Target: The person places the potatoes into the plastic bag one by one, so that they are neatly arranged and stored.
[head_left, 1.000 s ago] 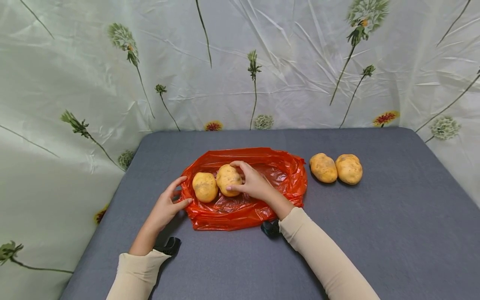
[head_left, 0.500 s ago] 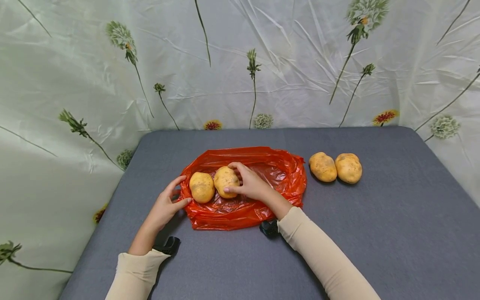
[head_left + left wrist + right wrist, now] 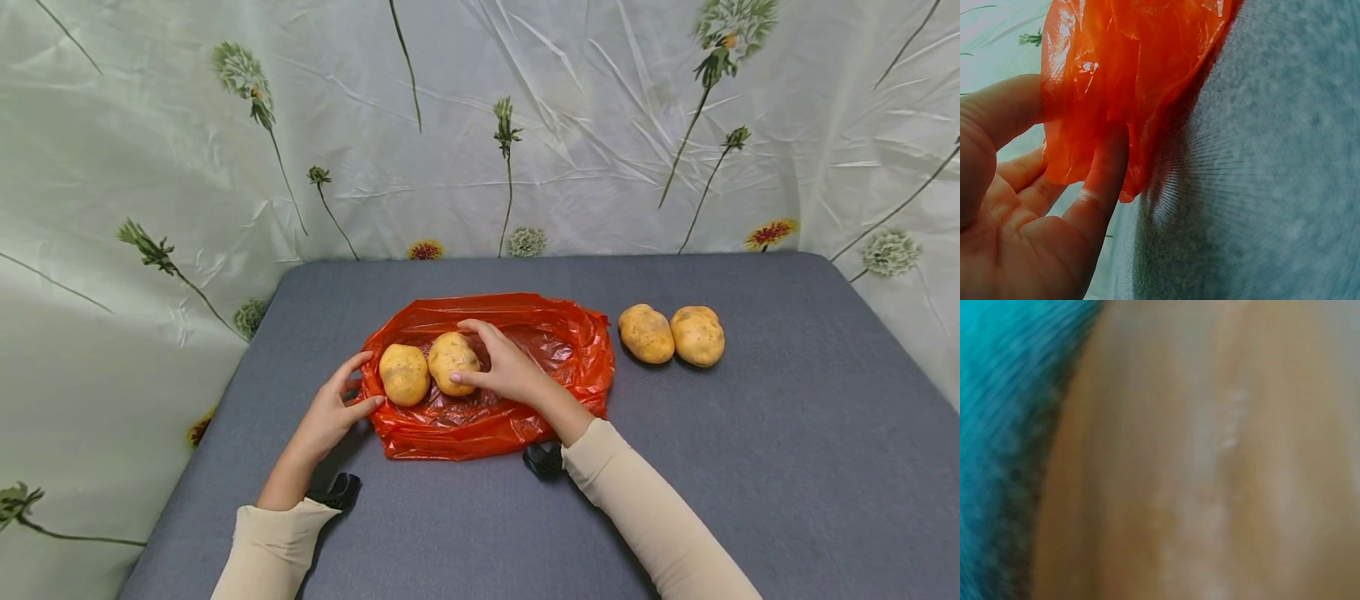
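A red plastic bag (image 3: 510, 433) lies spread with its mouth facing up. Two potatoes sit inside its left half, the left potato (image 3: 404, 376) close beside the right potato (image 3: 453, 364). My left hand (image 3: 335, 411) holds the bag's left end between thumb and fingers; in the left wrist view the fingers (image 3: 1109, 162) touch the thin red plastic (image 3: 1104, 69). Over the right potato is my right hand (image 3: 506, 364), its fingers spread away from the potato and its thumb at the near side. The right wrist view shows only blurred skin and some cloth.
Two more potatoes, one (image 3: 647, 334) touching the other (image 3: 698, 337), lie on the grey table (image 3: 787, 467) right of the bag. A flower-printed sheet (image 3: 600, 125) hangs behind and to the left. Dark wrist devices (image 3: 543, 460) show by the sleeves.
The right hand shifted its potato slightly left, and the neighbouring potato moved left too. Its fingers have since loosened and lifted off the potato. The left hand stays at the bag.
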`<state>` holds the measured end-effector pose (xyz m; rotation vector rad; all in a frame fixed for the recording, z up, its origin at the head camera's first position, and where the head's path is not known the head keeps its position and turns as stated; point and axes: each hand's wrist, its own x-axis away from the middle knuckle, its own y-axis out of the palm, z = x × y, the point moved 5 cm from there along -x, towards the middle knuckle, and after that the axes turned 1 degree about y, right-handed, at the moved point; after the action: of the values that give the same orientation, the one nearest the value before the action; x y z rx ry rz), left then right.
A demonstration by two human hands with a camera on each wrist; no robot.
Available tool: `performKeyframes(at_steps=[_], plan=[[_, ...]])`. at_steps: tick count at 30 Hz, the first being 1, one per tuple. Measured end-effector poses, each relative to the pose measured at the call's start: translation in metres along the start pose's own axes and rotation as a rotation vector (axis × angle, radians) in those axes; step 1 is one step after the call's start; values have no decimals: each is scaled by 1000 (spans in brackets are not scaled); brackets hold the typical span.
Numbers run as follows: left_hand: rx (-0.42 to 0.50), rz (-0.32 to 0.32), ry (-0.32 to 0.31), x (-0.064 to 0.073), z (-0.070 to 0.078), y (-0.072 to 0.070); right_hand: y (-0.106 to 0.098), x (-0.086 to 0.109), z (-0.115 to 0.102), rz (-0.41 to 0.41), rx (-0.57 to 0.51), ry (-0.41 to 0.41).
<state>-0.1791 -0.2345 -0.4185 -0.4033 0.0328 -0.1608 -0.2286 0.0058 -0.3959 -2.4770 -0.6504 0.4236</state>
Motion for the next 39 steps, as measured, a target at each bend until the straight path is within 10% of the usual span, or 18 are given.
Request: performKeyframes(at_steps=[14, 28, 39], plan=[[-7, 2, 30, 1, 1, 0, -32, 19, -17, 77, -7, -60], [12, -2, 3, 10, 33, 2, -83, 54, -38, 185, -17, -62], [-29, 0, 4, 9, 31, 2, -116, 75, -16, 298, -56, -24]])
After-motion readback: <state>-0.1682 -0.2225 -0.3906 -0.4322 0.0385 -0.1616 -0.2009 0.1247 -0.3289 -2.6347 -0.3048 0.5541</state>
